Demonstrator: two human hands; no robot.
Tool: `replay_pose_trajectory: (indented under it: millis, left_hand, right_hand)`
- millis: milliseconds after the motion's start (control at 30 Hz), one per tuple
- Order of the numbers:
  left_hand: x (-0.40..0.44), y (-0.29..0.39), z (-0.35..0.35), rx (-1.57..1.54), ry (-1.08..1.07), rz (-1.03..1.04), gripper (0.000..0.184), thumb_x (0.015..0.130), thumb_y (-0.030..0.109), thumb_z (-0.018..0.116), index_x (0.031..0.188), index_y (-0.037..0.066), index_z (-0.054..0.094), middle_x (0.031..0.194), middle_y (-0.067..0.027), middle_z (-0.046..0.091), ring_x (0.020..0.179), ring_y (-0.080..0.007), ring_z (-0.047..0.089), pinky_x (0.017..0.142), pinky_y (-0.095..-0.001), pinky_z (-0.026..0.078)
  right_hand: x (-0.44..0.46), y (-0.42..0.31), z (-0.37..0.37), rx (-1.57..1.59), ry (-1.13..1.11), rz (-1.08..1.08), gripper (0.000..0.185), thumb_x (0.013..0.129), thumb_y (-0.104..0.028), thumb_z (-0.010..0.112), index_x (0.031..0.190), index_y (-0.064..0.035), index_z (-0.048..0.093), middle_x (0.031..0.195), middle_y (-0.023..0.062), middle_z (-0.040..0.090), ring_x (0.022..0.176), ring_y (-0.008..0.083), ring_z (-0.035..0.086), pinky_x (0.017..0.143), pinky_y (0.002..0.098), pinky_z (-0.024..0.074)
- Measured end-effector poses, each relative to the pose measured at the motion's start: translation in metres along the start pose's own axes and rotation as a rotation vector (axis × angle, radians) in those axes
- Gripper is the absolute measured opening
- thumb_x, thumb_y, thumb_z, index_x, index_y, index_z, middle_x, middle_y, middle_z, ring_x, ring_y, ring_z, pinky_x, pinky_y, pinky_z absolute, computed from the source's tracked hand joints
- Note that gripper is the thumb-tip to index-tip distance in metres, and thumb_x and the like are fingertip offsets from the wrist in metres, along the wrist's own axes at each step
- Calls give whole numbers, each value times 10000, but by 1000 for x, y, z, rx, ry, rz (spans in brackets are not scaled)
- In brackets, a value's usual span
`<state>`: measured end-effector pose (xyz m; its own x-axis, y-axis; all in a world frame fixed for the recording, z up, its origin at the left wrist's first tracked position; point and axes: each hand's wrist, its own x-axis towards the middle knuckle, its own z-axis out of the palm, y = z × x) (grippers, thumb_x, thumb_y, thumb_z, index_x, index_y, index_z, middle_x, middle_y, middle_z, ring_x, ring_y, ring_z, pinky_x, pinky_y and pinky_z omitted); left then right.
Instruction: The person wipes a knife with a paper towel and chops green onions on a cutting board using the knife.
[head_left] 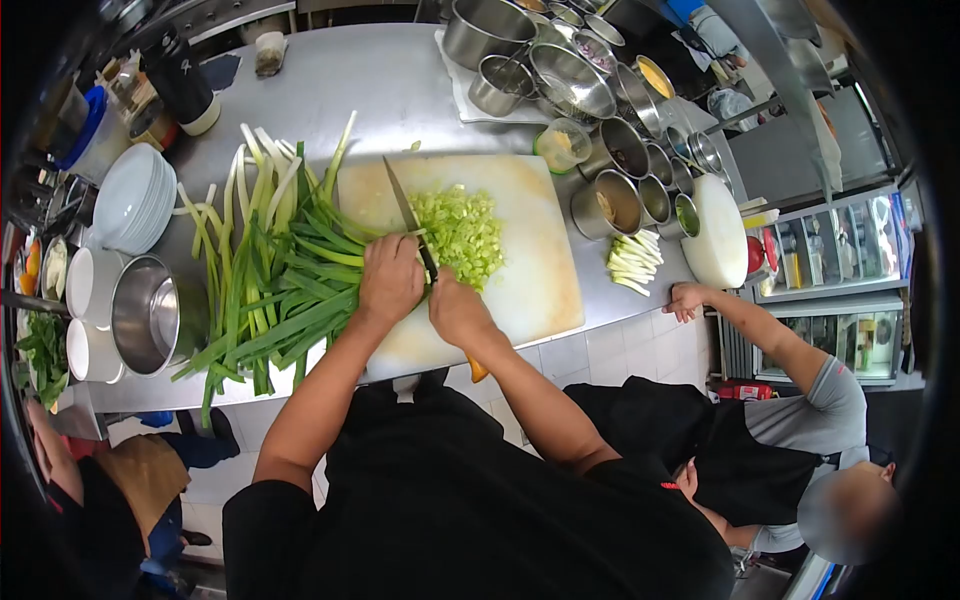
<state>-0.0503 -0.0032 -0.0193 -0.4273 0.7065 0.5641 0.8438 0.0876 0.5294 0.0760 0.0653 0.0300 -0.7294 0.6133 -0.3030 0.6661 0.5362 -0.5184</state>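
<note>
Green scallions (310, 262) lie held under the left hand (392, 280); right hand (460, 312) grips a knife (405, 208).

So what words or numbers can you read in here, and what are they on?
I can't read any for certain.
Black bottle: one small pale mark, too blurred to read.
Co-worker's grey sleeve: tiny red marks, too small to read.
Black shirt in front: a red mark on the right sleeve, too small to read.

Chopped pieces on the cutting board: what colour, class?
The chopped pieces are light green, shown in the head view.
</note>
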Motion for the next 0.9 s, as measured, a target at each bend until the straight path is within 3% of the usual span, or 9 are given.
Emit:
replay_pose_trajectory:
  millis: [67,267,433,533,600,700,900]
  left_hand:
    - [-3,-2,3,42,28,-7,273,823,43,555,1095,18,571,1034,-187,562,965,-390,543,861,-494,414]
    - [-5,-4,5,48,4,-14,271,815,41,585,1085,24,569,1045,-194,565,983,-397,551,890,-503,418]
    - [-4,-3,5,51,37,11,233,827,51,593,1058,29,569,1026,-184,567,979,-386,555,889,-498,420]
    - [-1,2,3,41,43,1,186,851,75,618,1026,34,571,986,-167,571,956,-374,560,871,-489,424]
    - [0,5,2,43,59,-1,165,867,91,634,1010,37,571,964,-159,573,941,-368,562,859,-483,426]
    - [0,9,0,52,52,-11,156,899,127,655,992,36,570,932,-151,568,916,-363,561,840,-473,425]
    - [-4,3,1,85,63,-6,94,976,103,545,1000,14,558,972,-175,575,927,-380,549,853,-475,420]
  right_hand:
    - [0,-3,-14,179,-98,112,238,1005,-142,454,1097,76,478,897,381,657,879,538,654,821,594,513]
    - [-11,26,-19,184,-27,164,277,1022,-195,436,1112,62,482,902,376,657,858,542,650,827,588,514]
    - [-33,36,-72,265,-56,210,308,1025,-239,423,1128,48,469,930,385,656,887,539,651,851,568,514]
    - [-42,62,-95,103,48,167,305,1020,-245,467,1151,30,458,948,371,657,906,525,652,846,568,511]
    - [-40,86,-99,-52,231,91,327,1003,-263,549,1179,-5,455,988,332,651,916,502,654,833,559,517]
    - [-23,121,-84,-51,398,91,340,970,-267,643,1162,-30,493,1018,295,663,918,482,654,806,539,508]
    - [-10,136,-62,-80,431,39,366,931,-257,684,1173,-25,539,1078,247,622,978,446,623,831,520,520]
